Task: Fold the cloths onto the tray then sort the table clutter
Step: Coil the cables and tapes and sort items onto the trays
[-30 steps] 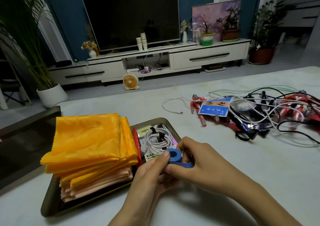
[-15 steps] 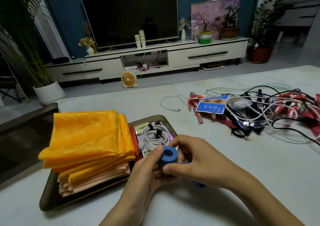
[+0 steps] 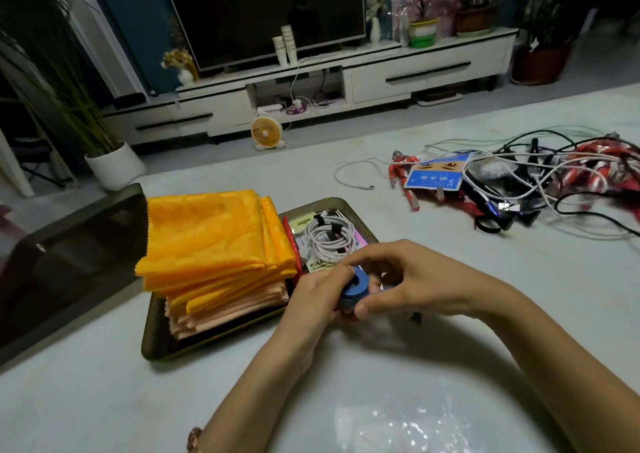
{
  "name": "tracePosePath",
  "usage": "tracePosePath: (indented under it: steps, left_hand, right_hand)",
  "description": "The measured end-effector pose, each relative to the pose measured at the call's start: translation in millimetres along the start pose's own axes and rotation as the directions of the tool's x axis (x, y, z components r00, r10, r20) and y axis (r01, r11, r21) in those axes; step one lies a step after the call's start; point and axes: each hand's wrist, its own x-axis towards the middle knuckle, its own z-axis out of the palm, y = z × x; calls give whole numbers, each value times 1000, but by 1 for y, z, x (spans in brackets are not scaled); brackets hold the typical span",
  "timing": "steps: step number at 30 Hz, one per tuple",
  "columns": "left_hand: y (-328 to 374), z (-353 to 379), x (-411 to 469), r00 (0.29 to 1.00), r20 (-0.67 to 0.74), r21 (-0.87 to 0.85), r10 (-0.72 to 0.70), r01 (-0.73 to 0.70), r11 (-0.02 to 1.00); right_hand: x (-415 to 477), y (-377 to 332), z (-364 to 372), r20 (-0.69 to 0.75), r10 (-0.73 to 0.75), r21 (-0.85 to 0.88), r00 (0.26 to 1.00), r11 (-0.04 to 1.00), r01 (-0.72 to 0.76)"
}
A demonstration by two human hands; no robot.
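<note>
We find the tray [image 3: 156, 352] on the worktop [image 3: 467, 355], left of centre; its left part carries a stack of folded cloths, orange ones [image 3: 207, 237] on top and peach ones [image 3: 225, 314] beneath, their edges overhanging the tray's left rim; its right part holds a coiled white cable [image 3: 329, 237] bound with dark ties, lying on flat packets, one of them labelled "RULE" [image 3: 317, 265]. Just beside the tray's near right corner we see both hands meet on a blue roll of tape [image 3: 355, 288]; the left hand [image 3: 311, 300] has its fingers clamped on the roll from the left, thumb on the upper rim; the right hand [image 3: 415, 279] has its fingers curled over the far side and its thumb pressed to the near side. Far right, well apart from the tray, a tangle of cables [image 3: 536, 182] lies over red wrappers and a blue card packet [image 3: 436, 178]; a loose white cable [image 3: 349, 172] trails out towards the tray. Between tangle and tray we see bare worktop; a dark glossy panel [image 3: 69, 262] stands just beside the tray's left; crinkled clear plastic [image 3: 398, 425] lies near the front edge.
</note>
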Motion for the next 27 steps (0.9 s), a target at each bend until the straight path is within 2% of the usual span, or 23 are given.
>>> tracePosePath:
  steps: [3,7,9,13,17,22,25,27]
  left_hand:
    - [-2,-3,0,1000,-8,-29,-12,12,1000]
    - [-2,-2,1,1000,3,-161,-17,17,987]
    - [-2,-1,2,1000,9,-160,6,-4,987]
    - [-2,-2,3,999,-42,-113,32,-36,993]
    - [-2,-5,5,992,-106,-23,62,-65,998]
    - [-3,-5,4,986,-113,162,122,-103,981]
    - [-2,-7,4,987,-120,102,104,-92,991]
    - [-1,-6,5,993,-88,-14,81,-82,997]
  right_hand:
    - [0,1,7,-55,-4,24,998,1000,6]
    - [5,5,12,-276,-17,-128,961,992,-19]
    - [5,6,12,-345,-23,-167,938,985,-37]
    - [7,7,17,-322,-39,-211,946,977,-32]
    - [6,5,20,-286,-19,-169,958,985,-31]
    - [5,5,12,-93,-17,-45,996,999,13]
    - [2,3,10,-40,7,31,999,1000,-5]
    - [2,2,9,-83,24,79,996,997,-17]
